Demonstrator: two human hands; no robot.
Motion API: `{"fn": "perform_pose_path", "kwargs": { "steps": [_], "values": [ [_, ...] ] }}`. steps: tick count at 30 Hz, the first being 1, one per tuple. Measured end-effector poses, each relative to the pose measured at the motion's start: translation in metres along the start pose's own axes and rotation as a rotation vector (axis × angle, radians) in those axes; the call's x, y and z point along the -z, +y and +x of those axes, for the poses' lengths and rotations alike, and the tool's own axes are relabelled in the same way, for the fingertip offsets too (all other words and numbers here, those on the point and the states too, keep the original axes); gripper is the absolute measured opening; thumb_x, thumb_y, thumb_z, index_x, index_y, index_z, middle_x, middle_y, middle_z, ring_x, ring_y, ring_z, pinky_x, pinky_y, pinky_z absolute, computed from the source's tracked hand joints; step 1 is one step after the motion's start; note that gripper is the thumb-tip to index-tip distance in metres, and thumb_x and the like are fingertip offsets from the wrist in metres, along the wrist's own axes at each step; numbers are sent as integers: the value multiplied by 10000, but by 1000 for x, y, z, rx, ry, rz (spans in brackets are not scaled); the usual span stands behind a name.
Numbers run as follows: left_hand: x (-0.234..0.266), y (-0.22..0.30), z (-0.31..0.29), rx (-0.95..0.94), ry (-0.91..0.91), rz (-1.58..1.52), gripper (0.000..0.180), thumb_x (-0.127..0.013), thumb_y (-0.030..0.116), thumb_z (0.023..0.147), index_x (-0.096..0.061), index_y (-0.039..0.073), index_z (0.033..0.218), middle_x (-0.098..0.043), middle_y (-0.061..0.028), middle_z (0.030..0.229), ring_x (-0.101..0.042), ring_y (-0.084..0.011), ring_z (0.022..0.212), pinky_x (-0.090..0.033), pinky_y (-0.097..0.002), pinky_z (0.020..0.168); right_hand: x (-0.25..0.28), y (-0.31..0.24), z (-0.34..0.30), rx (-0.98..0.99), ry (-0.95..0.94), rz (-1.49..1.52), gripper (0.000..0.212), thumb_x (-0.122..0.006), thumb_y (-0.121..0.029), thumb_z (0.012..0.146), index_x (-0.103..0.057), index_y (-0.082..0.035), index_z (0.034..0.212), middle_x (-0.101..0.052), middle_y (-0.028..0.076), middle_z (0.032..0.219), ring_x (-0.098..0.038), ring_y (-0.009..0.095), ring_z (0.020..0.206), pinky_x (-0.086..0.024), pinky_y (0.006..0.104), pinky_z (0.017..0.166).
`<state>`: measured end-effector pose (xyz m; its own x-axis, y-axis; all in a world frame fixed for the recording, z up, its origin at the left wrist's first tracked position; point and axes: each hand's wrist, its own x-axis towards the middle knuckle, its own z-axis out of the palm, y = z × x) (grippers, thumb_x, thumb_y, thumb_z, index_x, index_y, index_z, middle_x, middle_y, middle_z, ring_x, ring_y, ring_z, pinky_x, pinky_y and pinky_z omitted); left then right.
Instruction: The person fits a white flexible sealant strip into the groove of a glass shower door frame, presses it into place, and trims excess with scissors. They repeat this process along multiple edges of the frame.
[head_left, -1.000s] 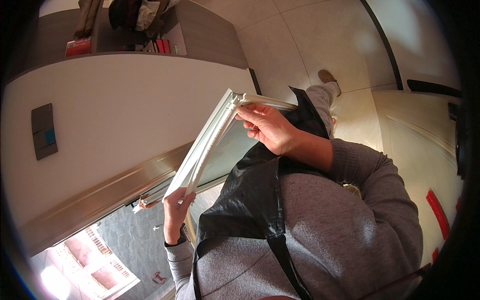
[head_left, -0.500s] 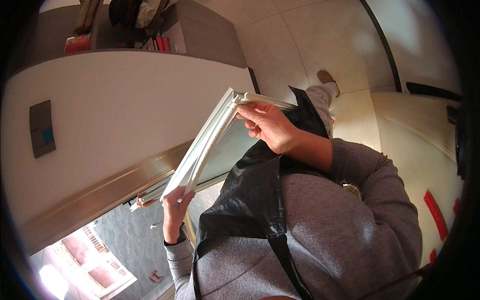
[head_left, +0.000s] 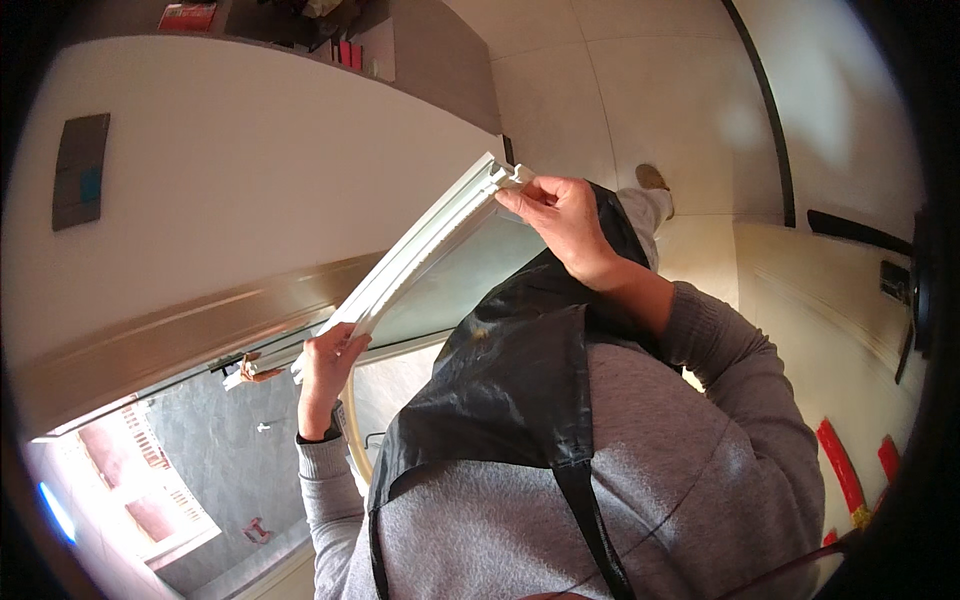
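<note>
A white-framed panel [head_left: 425,245] with a greyish, glass-like face stands tilted in front of my body, its long edge running from lower left to upper right. At its upper corner my right hand [head_left: 570,225] is closed, thumb and fingers pinching the end of the white edge strip. Lower down, my left hand [head_left: 332,365] is wrapped round the same edge near its other end. The panel's far side is partly hidden behind my right hand and my black apron [head_left: 500,370].
A pale wall [head_left: 250,150] with a grey switch plate [head_left: 82,172] rises at the left. Behind it stands a grey shelf unit [head_left: 440,70] holding red items. Tiled floor [head_left: 670,90] lies beyond, and a cream door [head_left: 810,330] is at my right.
The panel and both my hands have shifted slightly; its upper corner now sits further right and higher, and my left hand is further left and higher. Both hands keep hold of it.
</note>
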<state>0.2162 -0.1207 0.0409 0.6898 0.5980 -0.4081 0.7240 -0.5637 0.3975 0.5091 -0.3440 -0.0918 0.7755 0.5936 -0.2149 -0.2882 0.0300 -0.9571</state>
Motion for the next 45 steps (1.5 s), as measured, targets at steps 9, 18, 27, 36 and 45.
{"fn": "perform_pose_path", "kwargs": {
  "steps": [9,18,27,36,45],
  "values": [
    [1,-6,6,-98,22,-101,178,-748,104,904,-715,-26,1021,-694,-81,728,-633,-79,690,-499,-263,618,18,-20,25,744,45,-486,354,-866,-60,704,-726,-60,1029,-631,76,1133,-634,234,977,-536,357,803],
    [2,0,11,-82,20,8,182,-721,129,938,-711,-35,1017,-721,-67,790,-662,-86,749,-530,-261,667,30,-43,42,776,-358,-573,223,-820,-42,779,-760,-46,993,-636,43,1094,-663,147,868,-549,294,754],
    [-10,2,2,-259,183,11,186,-750,126,881,-716,-7,1006,-691,-142,786,-656,-209,669,-515,-319,647,22,-64,48,861,-446,-768,232,-840,-31,708,-768,-57,927,-684,46,984,-622,212,949,-526,339,771],
    [-40,-5,-4,-403,496,143,142,-746,161,860,-661,62,916,-660,-90,771,-670,-297,699,-530,-385,635,11,-67,51,985,-503,-861,203,-846,-113,697,-758,-81,877,-691,34,892,-632,234,910,-498,368,833],
    [-46,-3,-4,-359,538,204,129,-752,165,853,-652,98,901,-626,-49,732,-636,-267,652,-493,-354,603,-28,-69,40,1052,-608,-907,246,-853,-96,664,-727,-97,875,-669,14,866,-636,217,856,-461,364,807]
  ]
}}
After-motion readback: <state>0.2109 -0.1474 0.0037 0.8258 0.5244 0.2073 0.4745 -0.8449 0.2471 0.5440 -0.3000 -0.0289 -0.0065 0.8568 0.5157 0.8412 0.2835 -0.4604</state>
